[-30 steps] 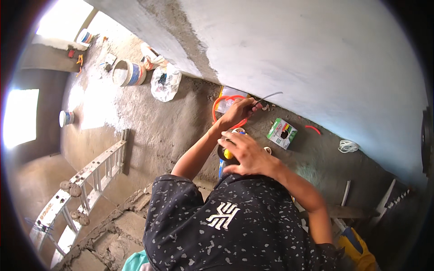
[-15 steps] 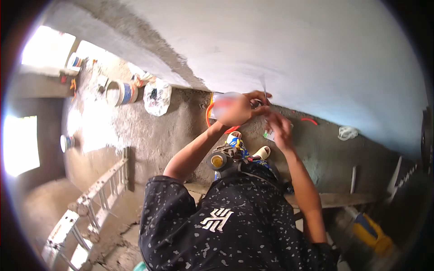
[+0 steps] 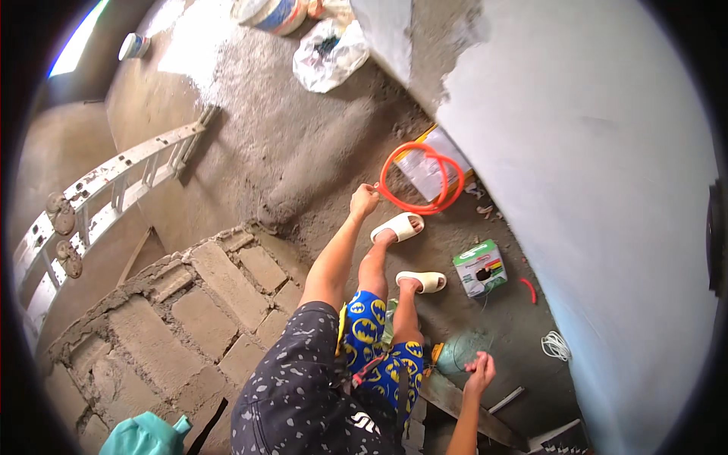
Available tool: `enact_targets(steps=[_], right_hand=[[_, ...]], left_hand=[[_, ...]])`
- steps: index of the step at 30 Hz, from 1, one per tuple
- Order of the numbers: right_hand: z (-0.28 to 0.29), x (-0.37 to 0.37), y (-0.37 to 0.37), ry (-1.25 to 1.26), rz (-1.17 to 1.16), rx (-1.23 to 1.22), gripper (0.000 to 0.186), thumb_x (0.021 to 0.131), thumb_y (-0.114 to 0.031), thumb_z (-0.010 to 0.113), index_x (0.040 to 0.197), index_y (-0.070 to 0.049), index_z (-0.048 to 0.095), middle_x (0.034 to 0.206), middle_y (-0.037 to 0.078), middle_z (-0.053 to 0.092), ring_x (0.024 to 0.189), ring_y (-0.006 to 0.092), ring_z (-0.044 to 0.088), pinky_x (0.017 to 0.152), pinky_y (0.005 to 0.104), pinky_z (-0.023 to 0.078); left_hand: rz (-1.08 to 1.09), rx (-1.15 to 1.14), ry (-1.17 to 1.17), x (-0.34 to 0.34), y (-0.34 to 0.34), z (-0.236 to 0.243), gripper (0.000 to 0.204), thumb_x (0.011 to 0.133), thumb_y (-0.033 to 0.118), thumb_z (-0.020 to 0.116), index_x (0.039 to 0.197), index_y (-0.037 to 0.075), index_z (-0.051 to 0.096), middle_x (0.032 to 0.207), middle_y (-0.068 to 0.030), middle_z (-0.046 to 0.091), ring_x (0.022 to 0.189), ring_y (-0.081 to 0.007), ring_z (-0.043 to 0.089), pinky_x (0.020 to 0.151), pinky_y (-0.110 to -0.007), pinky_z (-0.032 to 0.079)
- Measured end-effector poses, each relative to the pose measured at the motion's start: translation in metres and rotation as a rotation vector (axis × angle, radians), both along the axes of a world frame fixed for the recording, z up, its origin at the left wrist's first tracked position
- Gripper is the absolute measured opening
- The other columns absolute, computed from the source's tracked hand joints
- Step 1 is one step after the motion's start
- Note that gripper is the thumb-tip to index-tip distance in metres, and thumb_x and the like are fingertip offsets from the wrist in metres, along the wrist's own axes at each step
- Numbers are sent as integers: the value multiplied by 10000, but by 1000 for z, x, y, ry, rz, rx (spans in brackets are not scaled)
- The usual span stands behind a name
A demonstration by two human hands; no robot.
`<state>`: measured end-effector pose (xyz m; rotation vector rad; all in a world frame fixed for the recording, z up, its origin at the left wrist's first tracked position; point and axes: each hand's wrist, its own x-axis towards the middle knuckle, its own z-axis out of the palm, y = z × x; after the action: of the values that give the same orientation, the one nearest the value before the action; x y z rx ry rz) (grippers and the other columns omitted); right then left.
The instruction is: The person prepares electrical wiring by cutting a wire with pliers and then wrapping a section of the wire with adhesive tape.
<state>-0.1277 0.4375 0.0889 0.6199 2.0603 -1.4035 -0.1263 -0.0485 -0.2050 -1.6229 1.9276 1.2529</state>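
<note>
My left hand [image 3: 365,199] is stretched forward with its fingers closed, right at the left edge of an orange hose coil [image 3: 384,188]. Whether it grips the hose or something small is hidden. The coil overlaps a silver and yellow flat package [image 3: 425,168] by the wall. Lower right, my right hand [image 3: 480,371] hangs with its fingers curled in; what they hold, if anything, is too small to make out. Between that hand and the wall's foot stands a green and white box [image 3: 481,268] with a dark hole, from which a thin wire seems to run.
A pale wall [image 3: 591,152] rises on the right. White cord [image 3: 556,346] and a short red tube piece [image 3: 528,290] lie beside it. A ladder [image 3: 114,182] leans at left, above rough blockwork [image 3: 205,303]. A plastic bag [image 3: 331,57] and bucket [image 3: 273,14] stand at the back.
My two hands were close together by the wall and have moved far apart. My view has turned; the hose coil, green box and floor show more fully. A thin blade-like tool near the hands is no longer seen.
</note>
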Motion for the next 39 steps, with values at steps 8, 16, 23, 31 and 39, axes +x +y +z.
enact_targets(steps=[8,16,23,31,39], right_hand=[[-53,13,-9,-109,-109,139,216,1008,-223,479,951,-26,548,651,4,423,562,106,405,590,306,457],[-64,0,-40,-129,-42,117,222,1010,-211,470,956,-6,537,674,26,446,611,126,458,624,316,470],[-6,-50,-92,117,51,-94,296,989,-122,458,1209,58,538,782,53,510,677,143,506,684,320,484],[149,-135,-217,611,453,-143,153,846,46,625,987,40,682,849,106,643,693,172,646,638,273,498],[238,-135,-162,691,336,-301,178,911,-114,590,976,38,654,893,98,682,807,167,644,739,290,514]], left_hand=[[308,17,69,27,25,-179,1184,642,187,846,1479,-33,37,1403,-304,401,1296,-392,436,1088,-388,358],[180,-20,126,2,0,-218,296,751,131,761,1039,90,705,885,-64,718,830,-155,680,783,-308,533],[141,292,804,-88,44,-18,338,928,335,613,813,18,630,698,-28,607,630,-135,566,613,-295,483],[-132,1231,1078,-107,89,379,441,1017,356,448,1208,-28,553,1242,-146,586,1134,-199,572,977,-363,457],[-103,1191,1054,-99,119,525,367,1018,374,456,748,135,387,640,57,346,551,-85,361,520,-242,337]])
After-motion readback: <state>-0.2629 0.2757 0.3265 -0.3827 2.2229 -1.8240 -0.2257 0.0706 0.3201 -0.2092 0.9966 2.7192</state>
